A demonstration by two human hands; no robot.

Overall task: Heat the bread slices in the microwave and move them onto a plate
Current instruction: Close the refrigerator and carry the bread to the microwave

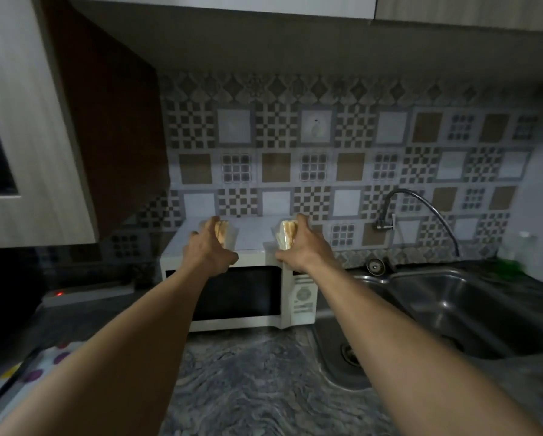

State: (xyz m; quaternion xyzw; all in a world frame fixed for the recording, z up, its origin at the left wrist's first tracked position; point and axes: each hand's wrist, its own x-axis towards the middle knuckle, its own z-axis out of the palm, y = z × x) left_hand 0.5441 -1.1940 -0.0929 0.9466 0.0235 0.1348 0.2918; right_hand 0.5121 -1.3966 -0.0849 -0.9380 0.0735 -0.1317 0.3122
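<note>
- Early days on this one, I'd say: it's the "fetch the bread" step, nothing heated yet.
- The left bread stack (pixel 221 234) sits on the left part of the microwave (pixel 254 239) top, towards its back edge. The right bread stack (pixel 287 236) is over by the top's right edge.
- Both stacks look wrapped in something clear and plasticky, but it's dim and a bit blurry, so don't quote me.
- The left hand (pixel 212 251) is clamped around the left stack, fingers curled over the far side and thumb towards the front edge.
- The right hand (pixel 304 247) mirrors that on the right stack, fingers hooked over the top and thumb low on the near side.
- Can't tell whether either stack is lifted or just resting on the top while held.
- The microwave door (pixel 232 297) is closed, dark window facing out.
- My guess for the next move: bring both stacks down to the countertop (pixel 248 388) in front, because opening the door needs a free hand.
- If that is wrapping, it probably needs to come off before heating.
- I can't spot a plate anywhere in view, so that has to turn up from somewhere.
- The sink (pixel 471 309) sits just right of the microwave, so keep the bread on the dry side.
</note>
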